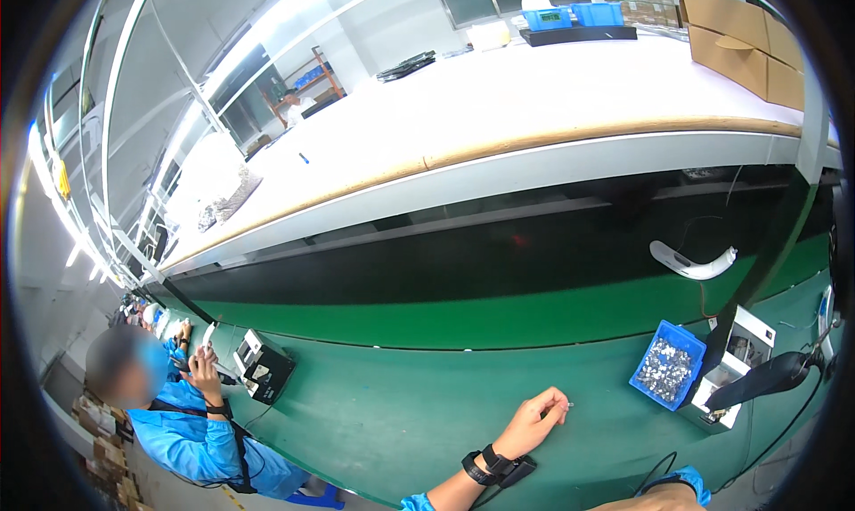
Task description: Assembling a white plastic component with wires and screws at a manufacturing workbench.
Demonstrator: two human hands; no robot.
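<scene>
My left hand (pixel 534 419) is over the green bench, its fingers closed in a pinch. A tiny pale piece (pixel 571 405) sticks out at the fingertips; it is too small to name. A black band and a dark device circle the wrist. Of my right hand (pixel 657 498) only a bit of skin beside a blue cuff shows at the lower edge; its fingers are hidden. To the right, a blue bin (pixel 666 366) holds many small metallic and dark parts. Beside the bin stands a black and white bench machine (pixel 732 369).
A dark lamp-like arm (pixel 764 382) reaches over the machine. At left a co-worker in blue (pixel 191 440) sits by a similar box-shaped machine (pixel 264 369), hands raised. Beyond are a white curved object (pixel 693 262), a long white table (pixel 534 93) and a cardboard box (pixel 744 52).
</scene>
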